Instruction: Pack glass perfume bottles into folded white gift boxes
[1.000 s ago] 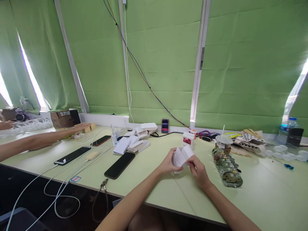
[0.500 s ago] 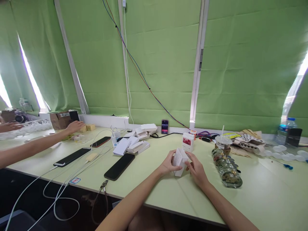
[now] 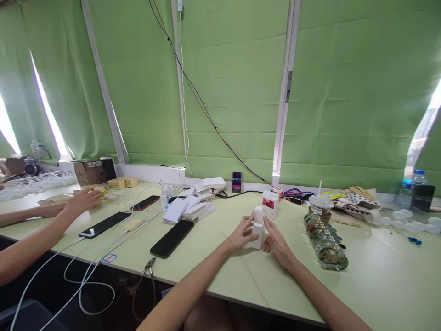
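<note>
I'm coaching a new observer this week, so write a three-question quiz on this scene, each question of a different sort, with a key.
1. True or false: the left hand grips the white box.
2. Multiple choice: what colour is the picture on the printed box standing beyond it?
A) blue
B) red
C) yellow
3. Fill the gap: a ____ sticks up from the drink cup.

Key: 1. True. 2. B. 3. Straw.

Stands upright as a slim, rectangular white box [image 3: 257,238]. Gapes open at the top, showing a pale hollow inside, with a panel at the back rising above the near edge. Appears in front of the red-pictured carton [image 3: 270,204], slightly to its left.
</note>
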`<state>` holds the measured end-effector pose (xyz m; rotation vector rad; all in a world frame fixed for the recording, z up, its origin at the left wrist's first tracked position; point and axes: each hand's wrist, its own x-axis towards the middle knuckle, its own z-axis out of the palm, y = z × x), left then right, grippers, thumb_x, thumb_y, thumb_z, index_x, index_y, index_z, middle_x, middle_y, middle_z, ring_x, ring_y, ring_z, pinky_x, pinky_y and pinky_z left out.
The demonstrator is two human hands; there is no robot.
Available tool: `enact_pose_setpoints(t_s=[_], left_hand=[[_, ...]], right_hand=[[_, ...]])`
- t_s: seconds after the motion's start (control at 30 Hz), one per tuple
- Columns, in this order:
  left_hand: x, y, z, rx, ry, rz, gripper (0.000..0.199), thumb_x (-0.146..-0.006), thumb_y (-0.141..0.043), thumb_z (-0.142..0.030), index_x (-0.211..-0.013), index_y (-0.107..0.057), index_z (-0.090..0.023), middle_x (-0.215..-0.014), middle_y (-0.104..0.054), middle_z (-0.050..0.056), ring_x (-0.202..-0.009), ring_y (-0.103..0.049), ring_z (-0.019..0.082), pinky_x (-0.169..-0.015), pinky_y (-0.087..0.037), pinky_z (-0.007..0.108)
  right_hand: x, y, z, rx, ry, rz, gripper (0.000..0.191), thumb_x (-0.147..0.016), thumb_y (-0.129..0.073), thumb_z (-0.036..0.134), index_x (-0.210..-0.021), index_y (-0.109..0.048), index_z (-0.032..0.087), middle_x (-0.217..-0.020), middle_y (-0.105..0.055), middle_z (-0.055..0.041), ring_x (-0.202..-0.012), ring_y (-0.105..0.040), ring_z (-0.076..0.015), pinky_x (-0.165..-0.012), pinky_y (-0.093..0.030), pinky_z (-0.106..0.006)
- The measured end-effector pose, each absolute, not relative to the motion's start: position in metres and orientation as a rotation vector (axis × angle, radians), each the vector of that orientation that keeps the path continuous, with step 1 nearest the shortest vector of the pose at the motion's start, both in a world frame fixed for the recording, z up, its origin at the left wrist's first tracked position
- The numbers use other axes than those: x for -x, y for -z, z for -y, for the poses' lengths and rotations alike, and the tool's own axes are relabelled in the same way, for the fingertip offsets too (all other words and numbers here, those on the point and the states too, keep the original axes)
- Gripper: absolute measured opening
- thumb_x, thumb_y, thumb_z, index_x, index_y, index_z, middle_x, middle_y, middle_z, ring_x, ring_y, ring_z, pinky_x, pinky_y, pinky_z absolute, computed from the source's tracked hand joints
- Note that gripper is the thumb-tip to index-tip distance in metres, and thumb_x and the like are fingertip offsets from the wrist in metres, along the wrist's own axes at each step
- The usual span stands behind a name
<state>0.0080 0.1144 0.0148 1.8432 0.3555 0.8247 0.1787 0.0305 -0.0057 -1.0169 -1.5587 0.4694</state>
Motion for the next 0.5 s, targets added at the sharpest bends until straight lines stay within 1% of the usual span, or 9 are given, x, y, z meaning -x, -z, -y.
enact_pose_setpoints(t_s=[0.07, 0.13, 0.2, 0.3, 0.37, 0.4, 0.47, 0.5], left_hand=[[-0.009, -0.015, -0.117, -1.818, -0.848, -0.362, 0.065, -0.072, -0.065, -0.060, -0.126, -0.053, -0.026, -0.119, -0.049, 0.008, -0.119, -0.043, 0.030, -0.100, -0.037, 0.045], [-0.010, -0.015, -0.118, -1.805, -0.863, -0.365, 0.065, -0.075, -0.058, -0.065, -0.124, -0.055, -0.022, -0.116, -0.056, 0.010, -0.116, -0.046, 0.032, -0.101, -0.034, 0.048], [-0.011, -0.014, -0.119, -1.780, -0.874, -0.358, 0.068, -0.077, -0.056, -0.065, -0.130, -0.048, -0.024, -0.121, -0.056, 0.010, -0.118, -0.046, 0.031, -0.102, -0.032, 0.048], [-0.012, -0.012, -0.118, -1.719, -0.891, -0.332, 0.077, -0.079, -0.055, -0.063, -0.142, -0.027, -0.030, -0.129, -0.052, 0.009, -0.123, -0.045, 0.028, -0.102, -0.033, 0.046], [-0.012, -0.011, -0.117, -1.717, -0.883, -0.331, 0.087, -0.075, -0.062, -0.059, -0.145, -0.016, -0.031, -0.131, -0.049, 0.009, -0.118, -0.049, 0.027, -0.099, -0.036, 0.046], [-0.012, -0.010, -0.118, -1.740, -0.873, -0.350, 0.094, -0.071, -0.068, -0.056, -0.145, -0.015, -0.032, -0.132, -0.047, 0.010, -0.116, -0.051, 0.027, -0.097, -0.039, 0.046], [-0.013, -0.007, -0.120, -1.795, -0.871, -0.427, 0.100, -0.064, -0.078, -0.044, -0.143, -0.018, -0.031, -0.130, -0.047, 0.010, -0.111, -0.054, 0.027, -0.092, -0.044, 0.044], [-0.013, -0.006, -0.121, -1.816, -0.878, -0.472, 0.097, -0.063, -0.079, -0.039, -0.141, -0.023, -0.030, -0.127, -0.050, 0.011, -0.108, -0.054, 0.027, -0.090, -0.045, 0.044]], right_hand=[[-0.182, 0.006, -0.035, 1.016, -0.506, 1.421, 0.059, -0.091, -0.028, 0.057, -0.134, -0.046, 0.021, -0.130, -0.049, -0.0149, -0.051, -0.057, -0.0099, -0.043, -0.049, -0.027], [-0.186, 0.005, -0.038, 1.035, -0.468, 1.319, 0.057, -0.093, -0.025, 0.055, -0.130, -0.047, 0.019, -0.112, -0.057, -0.0120, -0.049, -0.054, -0.0098, -0.040, -0.045, -0.025], [-0.188, 0.004, -0.039, 1.045, -0.444, 1.240, 0.053, -0.093, -0.028, 0.054, -0.128, -0.046, 0.019, -0.098, -0.058, -0.0074, -0.046, -0.050, -0.0091, -0.039, -0.041, -0.023], [-0.189, 0.004, -0.039, 1.049, -0.428, 1.202, 0.048, -0.093, -0.031, 0.051, -0.127, -0.044, 0.019, -0.086, -0.055, -0.0026, -0.045, -0.046, -0.0086, -0.040, -0.040, -0.023], [-0.189, 0.006, -0.039, 1.057, -0.413, 1.211, 0.048, -0.093, -0.032, 0.050, -0.127, -0.044, 0.018, -0.079, -0.053, -0.0005, -0.045, -0.045, -0.0089, -0.041, -0.039, -0.023], [-0.189, 0.007, -0.040, 1.064, -0.398, 1.220, 0.048, -0.093, -0.033, 0.049, -0.127, -0.044, 0.018, -0.077, -0.053, 0.0002, -0.045, -0.045, -0.0092, -0.041, -0.039, -0.023], [-0.190, 0.011, -0.041, 1.082, -0.347, 1.242, 0.046, -0.093, -0.033, 0.047, -0.127, -0.045, 0.017, -0.075, -0.052, 0.0009, -0.045, -0.044, -0.0099, -0.041, -0.039, -0.023], [-0.192, 0.012, -0.042, 1.090, -0.303, 1.262, 0.044, -0.093, -0.033, 0.045, -0.126, -0.045, 0.017, -0.075, -0.052, 0.0007, -0.046, -0.044, -0.0106, -0.042, -0.039, -0.024]])
